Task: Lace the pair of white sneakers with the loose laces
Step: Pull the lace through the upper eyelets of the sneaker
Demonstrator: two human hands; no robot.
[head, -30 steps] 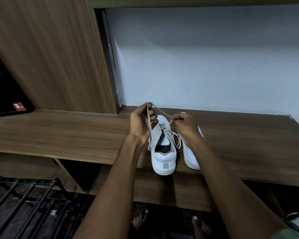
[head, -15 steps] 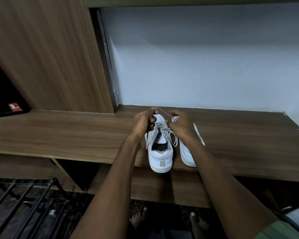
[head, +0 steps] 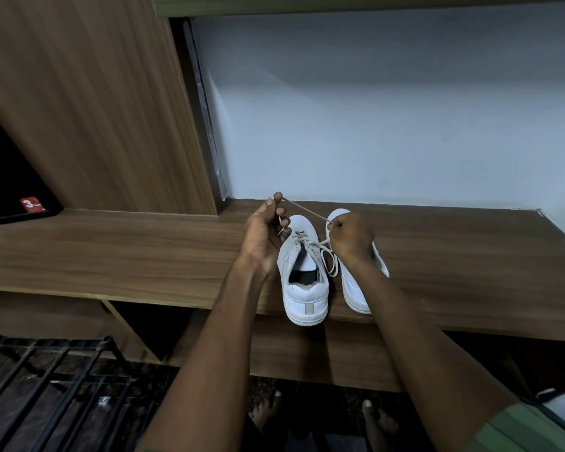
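From the head camera, two white sneakers stand side by side on a brown wooden shelf [head: 118,256], heels toward the person and hanging slightly over the front edge. The left sneaker [head: 302,275] shows its open mouth, dark insole and a pale grey tab on the heel; its lace crosses the upper eyelets near the toe end. The right sneaker [head: 359,288] sits just beside it, partly hidden under the right forearm.

The left hand [head: 265,233] hovers at the left sneaker's toe end, thumb and forefinger pinching one end of a lace [head: 304,208], the other fingers curled in. The right hand [head: 351,236] is closed over the other end, fingers curled round it above the right sneaker's toe. The lace runs taut between the two hands, and a slack loop of it hangs between the sneakers (below the right hand).

A red sticker [head: 31,203] with a white "3" sits on a dark panel at the far left; the smaller writing on it is too small to read. No brand mark can be made out on the sneakers. A black metal rack [head: 53,370] stands low at the left, and bare toes show on the floor below the shelf. A pale wall [head: 388,119] rises behind.
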